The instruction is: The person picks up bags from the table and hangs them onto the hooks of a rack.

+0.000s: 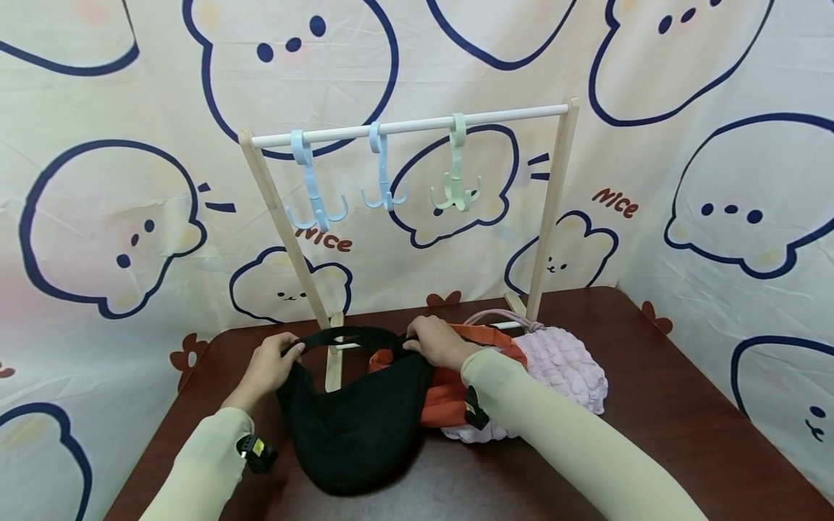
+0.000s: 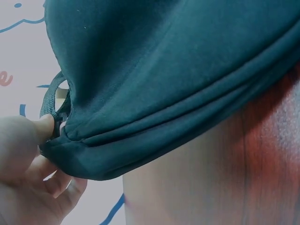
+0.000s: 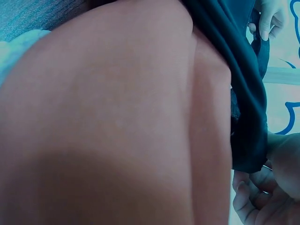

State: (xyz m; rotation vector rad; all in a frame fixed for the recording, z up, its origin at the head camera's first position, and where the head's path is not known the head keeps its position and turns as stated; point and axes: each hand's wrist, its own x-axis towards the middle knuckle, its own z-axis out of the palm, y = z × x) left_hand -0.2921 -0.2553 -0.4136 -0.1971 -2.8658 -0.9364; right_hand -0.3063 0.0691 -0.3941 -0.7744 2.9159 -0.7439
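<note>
A black bag with a strap is held up by its two top corners, its rounded body hanging down at the table's middle. My left hand pinches the left corner where the strap joins; the left wrist view shows thumb and fingers on that black fabric. At the opposite corner my right hand grips the bag near the strap's other end. Behind the black bag lies an orange bag, partly covered by it and by my right arm. Beside that rests a pink puffy bag with a thin cord handle.
A wooden rack with a white top bar stands at the back of the brown table. Two blue hooks and one green hook hang from the bar. A patterned cloth covers the walls behind.
</note>
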